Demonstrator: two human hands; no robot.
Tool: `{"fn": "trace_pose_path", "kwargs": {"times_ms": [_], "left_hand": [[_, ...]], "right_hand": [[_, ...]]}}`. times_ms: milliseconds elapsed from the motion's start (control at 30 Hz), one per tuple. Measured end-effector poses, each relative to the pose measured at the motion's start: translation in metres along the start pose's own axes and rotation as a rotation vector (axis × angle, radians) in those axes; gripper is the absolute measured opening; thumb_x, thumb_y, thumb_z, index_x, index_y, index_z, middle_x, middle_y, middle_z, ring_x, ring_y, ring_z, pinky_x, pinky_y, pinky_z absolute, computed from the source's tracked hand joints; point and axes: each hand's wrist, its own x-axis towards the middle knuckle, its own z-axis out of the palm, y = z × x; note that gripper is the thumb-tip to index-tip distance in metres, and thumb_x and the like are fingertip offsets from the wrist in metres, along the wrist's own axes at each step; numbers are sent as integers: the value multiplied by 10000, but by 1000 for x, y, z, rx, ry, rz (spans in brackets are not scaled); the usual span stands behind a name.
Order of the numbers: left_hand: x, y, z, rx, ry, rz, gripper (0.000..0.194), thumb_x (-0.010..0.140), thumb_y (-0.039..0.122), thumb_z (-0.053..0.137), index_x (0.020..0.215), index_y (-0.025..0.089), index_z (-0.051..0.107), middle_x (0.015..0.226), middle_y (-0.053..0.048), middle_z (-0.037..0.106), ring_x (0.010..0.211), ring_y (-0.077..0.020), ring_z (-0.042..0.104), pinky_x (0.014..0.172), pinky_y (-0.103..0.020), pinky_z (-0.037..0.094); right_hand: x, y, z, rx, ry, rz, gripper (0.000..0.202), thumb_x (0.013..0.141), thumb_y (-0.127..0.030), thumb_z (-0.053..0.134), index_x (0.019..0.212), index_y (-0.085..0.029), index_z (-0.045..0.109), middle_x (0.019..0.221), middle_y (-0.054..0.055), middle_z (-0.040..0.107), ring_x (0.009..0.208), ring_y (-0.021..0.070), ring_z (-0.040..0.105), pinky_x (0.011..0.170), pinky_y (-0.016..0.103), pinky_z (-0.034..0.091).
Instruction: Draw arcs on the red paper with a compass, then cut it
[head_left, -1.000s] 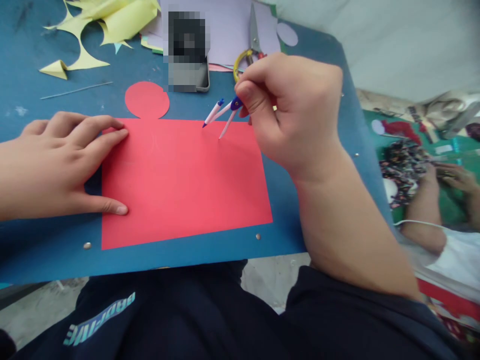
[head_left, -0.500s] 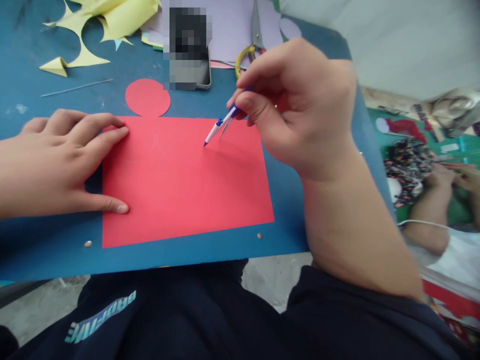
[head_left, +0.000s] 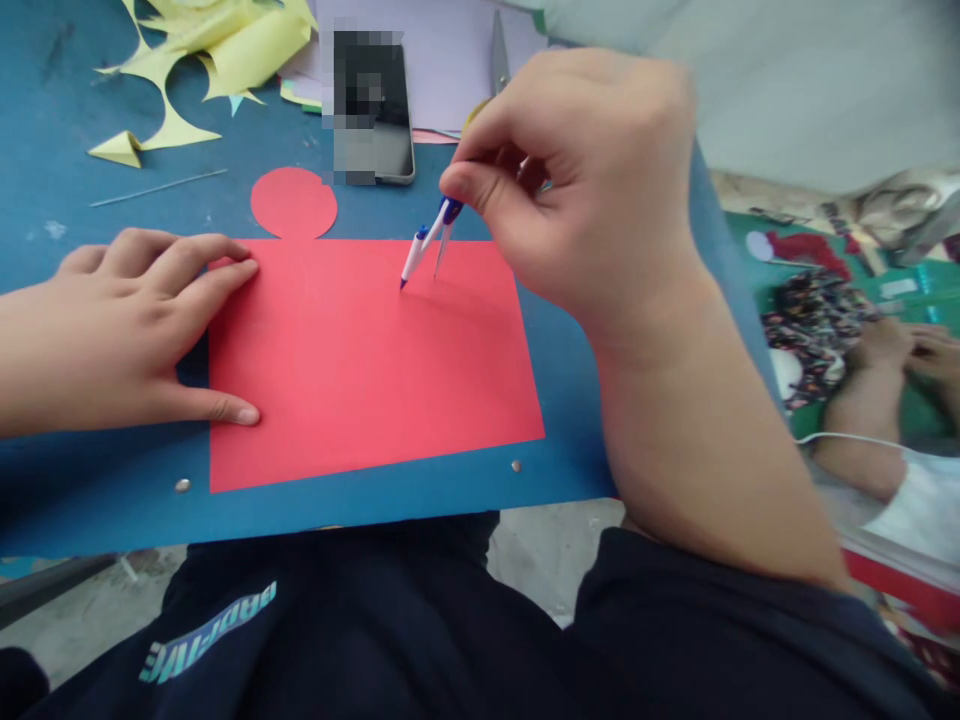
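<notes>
A red paper sheet [head_left: 360, 370] lies on the blue table [head_left: 420, 490]. On its left edge rests my left hand [head_left: 154, 320], fingers spread and thumb apart, holding nothing between them. My right hand [head_left: 570, 190] pinches the top of a blue and white compass [head_left: 425, 240] above the sheet's upper right part. The compass stands tilted, its pen tip and thin metal leg both at the red paper. A red paper circle [head_left: 294, 203] lies just beyond the sheet's top edge. The far fingers of my right hand are partly hidden.
Cut yellow paper [head_left: 180, 110] and a thin metal rod [head_left: 157, 188] lie at the back left. A phone [head_left: 394, 140], lilac paper [head_left: 450, 50] and partly covered scissors [head_left: 499, 60] are at the back. Another person's arm [head_left: 862, 420] is at the far right.
My right hand has shifted slightly left and turned, and the compass now stands more upright with its legs showing more clearly. The left hand keeps its place on the sheet.
</notes>
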Motion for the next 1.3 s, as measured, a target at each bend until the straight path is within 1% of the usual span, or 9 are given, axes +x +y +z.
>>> {"fn": "trace_pose_path", "kwargs": {"times_ms": [167, 300, 400, 533, 667, 867, 933, 1100, 1300], "left_hand": [[4, 10, -12, -9, -82, -43, 1236, 1084, 1028, 368, 2019, 236, 214, 2074, -216, 326, 1842, -685, 379, 1465, -915, 404], [5, 13, -16, -18, -85, -40, 1219, 1079, 992, 436, 2016, 242, 220, 2074, -220, 336, 1846, -679, 383, 1466, -907, 405], [6, 14, -16, -16, -86, -43, 1191, 1110, 963, 377, 2006, 192, 227, 2061, -249, 335, 1849, -686, 361, 1460, -918, 393], [7, 15, -19, -9, -105, -51, 1222, 1108, 1014, 224, 1994, 173, 234, 2047, -261, 348, 1849, -682, 364, 1435, -920, 415], [6, 15, -21, 3, -108, -42, 1243, 1102, 1056, 222, 1999, 197, 215, 2050, -261, 343, 1855, -676, 367, 1435, -912, 425], [3, 10, -19, 20, -109, -28, 1211, 1134, 981, 389, 2028, 186, 201, 2077, -256, 321, 1868, -672, 356, 1461, -893, 429], [4, 12, -20, 26, -107, -37, 1235, 1122, 1016, 316, 2029, 184, 218, 2080, -240, 328, 1871, -661, 361, 1467, -887, 431], [8, 21, -23, 28, -111, -84, 1389, 1045, 1072, -19, 1981, 111, 340, 2053, -245, 381, 1850, -656, 398, 1439, -894, 466], [10, 22, -24, 31, -111, -75, 1319, 1074, 1046, 54, 1984, 135, 343, 2067, -220, 380, 1854, -636, 405, 1452, -862, 471]], "right_hand": [[2, 4, -1, -85, -21, 88, 157, 1097, -295, 744, 944, -261, 727, 953, 5, 837, 901, 236, 824, 817, 402, 592], [3, 6, -8, -103, -23, 113, 231, 1045, -305, 758, 865, -256, 622, 796, -4, 706, 771, 210, 705, 752, 387, 457], [2, 8, -17, -121, -55, 121, 299, 1044, -330, 785, 834, -251, 587, 749, -3, 665, 714, 192, 613, 721, 389, 372], [-2, 8, -26, -137, -107, 175, 323, 1038, -341, 844, 825, -266, 613, 710, -11, 616, 660, 187, 535, 699, 398, 347], [-3, 8, -18, -138, -42, 195, 283, 1010, -330, 823, 837, -260, 611, 732, -10, 636, 661, 185, 523, 703, 389, 333], [2, 7, -3, -40, 19, 228, 288, 1018, -321, 795, 835, -238, 588, 755, -4, 665, 672, 159, 484, 722, 367, 324], [4, 1, -3, 33, 17, 241, 267, 1030, -282, 804, 839, -232, 623, 773, -6, 687, 697, 152, 500, 738, 354, 353], [6, -15, -5, 163, -67, 303, 213, 1109, -219, 781, 902, -212, 728, 877, 32, 763, 813, 168, 582, 788, 350, 420], [6, -16, -15, 168, -129, 195, 240, 1145, -119, 729, 970, -210, 865, 992, 42, 875, 962, 187, 788, 877, 351, 541]]}}
